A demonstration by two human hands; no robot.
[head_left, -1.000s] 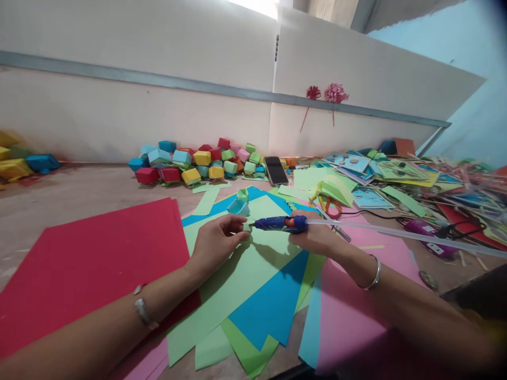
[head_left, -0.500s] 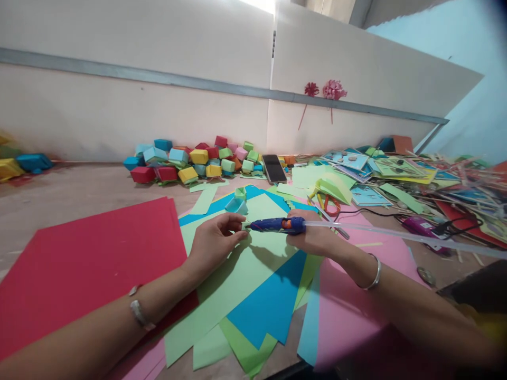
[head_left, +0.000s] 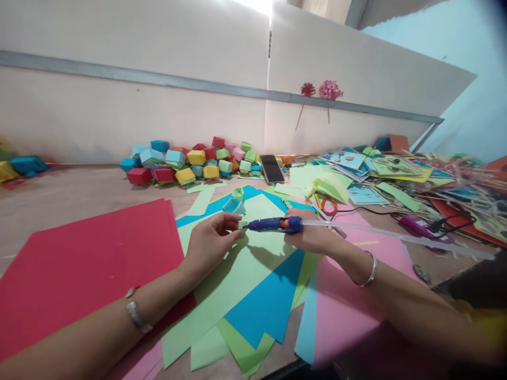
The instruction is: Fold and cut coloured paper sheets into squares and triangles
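My right hand [head_left: 312, 236] grips a blue glue gun [head_left: 271, 225] with an orange trigger, and a long clear glue stick [head_left: 396, 237] juts out behind it to the right. The gun's tip points left at a small green paper piece [head_left: 241, 225], which my left hand [head_left: 209, 244] pinches between thumb and fingers. Both hands hover over a light green sheet [head_left: 233, 279] lying on a blue sheet [head_left: 269, 306]. A small folded blue and green paper piece [head_left: 234, 203] sits just beyond my left hand.
A large red sheet [head_left: 87, 264] lies left, a pink sheet [head_left: 344, 306] right. Several coloured paper boxes [head_left: 190, 161] are heaped by the wall beside a phone [head_left: 271, 169]. Scissors [head_left: 327, 203], cards, sticks and a purple device [head_left: 423, 228] with a cable clutter the right.
The view has drifted slightly. Both hands keep the same hold and position, with the glue gun tip still at the small green piece.
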